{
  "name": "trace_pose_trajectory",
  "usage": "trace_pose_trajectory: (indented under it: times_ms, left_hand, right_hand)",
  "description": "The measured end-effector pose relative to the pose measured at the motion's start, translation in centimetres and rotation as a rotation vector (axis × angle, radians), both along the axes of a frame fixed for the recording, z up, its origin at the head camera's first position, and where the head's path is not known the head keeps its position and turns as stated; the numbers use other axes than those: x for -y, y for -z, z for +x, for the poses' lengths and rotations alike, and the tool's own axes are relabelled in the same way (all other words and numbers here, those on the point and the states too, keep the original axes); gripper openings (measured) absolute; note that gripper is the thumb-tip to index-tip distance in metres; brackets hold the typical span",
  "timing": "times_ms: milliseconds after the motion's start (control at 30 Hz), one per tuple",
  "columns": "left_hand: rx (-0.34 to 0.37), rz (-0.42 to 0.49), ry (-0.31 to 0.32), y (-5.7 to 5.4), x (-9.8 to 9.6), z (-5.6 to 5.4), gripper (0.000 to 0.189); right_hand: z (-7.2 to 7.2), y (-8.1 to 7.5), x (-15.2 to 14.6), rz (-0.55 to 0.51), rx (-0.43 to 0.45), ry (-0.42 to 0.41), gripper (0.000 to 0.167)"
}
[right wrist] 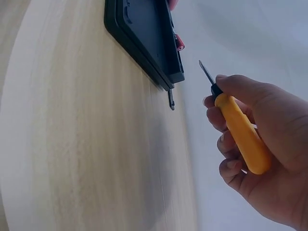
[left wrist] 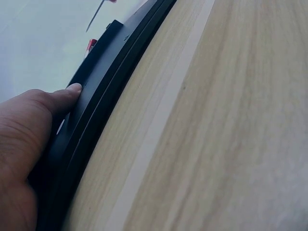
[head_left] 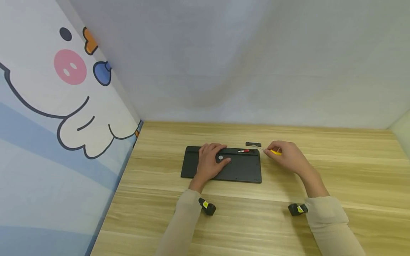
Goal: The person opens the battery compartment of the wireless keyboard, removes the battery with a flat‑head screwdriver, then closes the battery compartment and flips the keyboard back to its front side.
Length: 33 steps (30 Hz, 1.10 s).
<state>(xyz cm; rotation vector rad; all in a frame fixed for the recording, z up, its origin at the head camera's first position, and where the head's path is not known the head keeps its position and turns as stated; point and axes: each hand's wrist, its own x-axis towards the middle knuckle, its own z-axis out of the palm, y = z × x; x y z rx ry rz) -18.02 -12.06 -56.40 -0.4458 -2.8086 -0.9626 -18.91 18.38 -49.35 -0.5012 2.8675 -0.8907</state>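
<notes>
A black keyboard [head_left: 240, 170] lies underside up on the wooden table. My left hand [head_left: 209, 160] rests across its left half, fingers over the raised far ridge and the thumb [left wrist: 67, 96] spread on the underside. In the ridge's open battery compartment sits a red and silver battery [head_left: 243, 151]. My right hand [head_left: 285, 154] holds a screwdriver by its yellow handle [right wrist: 243, 137], the thumb near the collar. Its thin metal shaft [right wrist: 207, 72] points left, above the keyboard's far right corner. Behind that corner lies a small black battery cover [head_left: 251, 144].
The wooden table [head_left: 144, 199] reaches back to a pale wall [head_left: 256, 71]. A cartoon-printed panel [head_left: 96, 121] borders it at the left. Black wrist cameras [head_left: 208, 208] are strapped at both sleeves. A round silver spot [head_left: 220, 157] shows on the keyboard's underside.
</notes>
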Motion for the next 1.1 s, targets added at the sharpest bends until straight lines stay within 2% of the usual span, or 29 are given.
trace_pose_trajectory:
  times_ms: [200, 600, 1100]
  left_hand:
    - [-0.022, -0.003, 0.001, 0.1, 0.0, -0.1, 0.053]
    - [-0.006, -0.001, -0.003, -0.1, 0.0, 0.0, 0.053]
    - [-0.021, -0.002, -0.004, -0.1, 0.0, 0.1, 0.052]
  right_hand:
    - [0.2, -0.1, -0.6, 0.019, -0.017, 0.031, 0.021]
    - [1.1, -0.1, -2.4, 0.059, -0.031, 0.095, 0.025]
    - [2.4, 1.1, -4.1, 0.115, 0.018, 0.206, 0.036]
